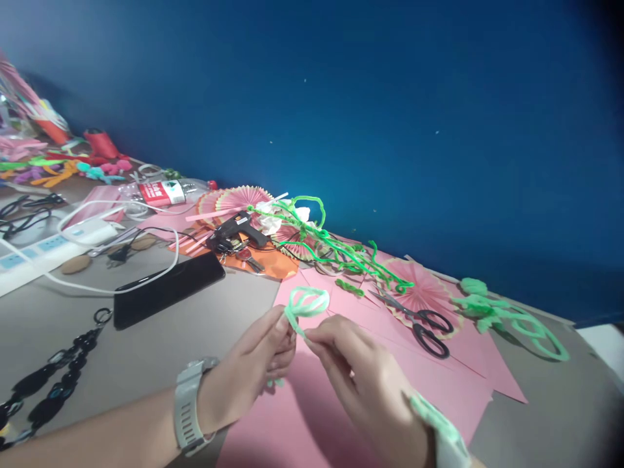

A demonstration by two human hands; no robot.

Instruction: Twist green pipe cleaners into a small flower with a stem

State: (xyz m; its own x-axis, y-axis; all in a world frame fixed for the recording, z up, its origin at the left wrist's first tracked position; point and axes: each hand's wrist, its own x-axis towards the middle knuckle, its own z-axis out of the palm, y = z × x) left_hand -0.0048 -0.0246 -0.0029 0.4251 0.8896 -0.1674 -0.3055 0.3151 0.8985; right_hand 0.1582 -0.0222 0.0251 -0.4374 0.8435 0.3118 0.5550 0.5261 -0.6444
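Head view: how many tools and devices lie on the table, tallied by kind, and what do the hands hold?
Scissors: 1
Glue gun: 1
Phone: 1
Power strip: 1
Total: 4
The left hand and right hand both pinch a light green pipe-cleaner loop.

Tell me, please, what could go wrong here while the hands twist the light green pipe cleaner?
1. The loop of the light green pipe cleaner, pinched by the left hand and right hand, may bend out of shape.
2. The scissors lie close to the right hand; a wide move could hit them.
3. The glue gun rests on paper; if hot, it could scorch.
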